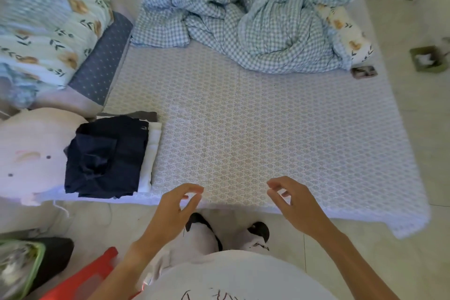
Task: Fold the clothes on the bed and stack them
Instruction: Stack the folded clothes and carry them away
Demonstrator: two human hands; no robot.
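Note:
A stack of folded clothes (107, 156) lies at the near left corner of the bed (255, 134), with a dark navy garment on top, a white piece (152, 153) under it and a grey one at the back. My left hand (174, 212) hovers over the bed's near edge, right of the stack, fingers loosely curled and holding nothing. My right hand (294, 204) hovers level with it further right, also loosely curled and empty. The two hands are apart, palms turned toward each other.
A crumpled blue checked quilt (243, 24) fills the far half of the bed. A floral quilt (43, 31) and a pink plush pillow (31, 153) sit at the left. A small dark card (364, 72) lies near the right edge. A red stool (90, 277) stands near my feet.

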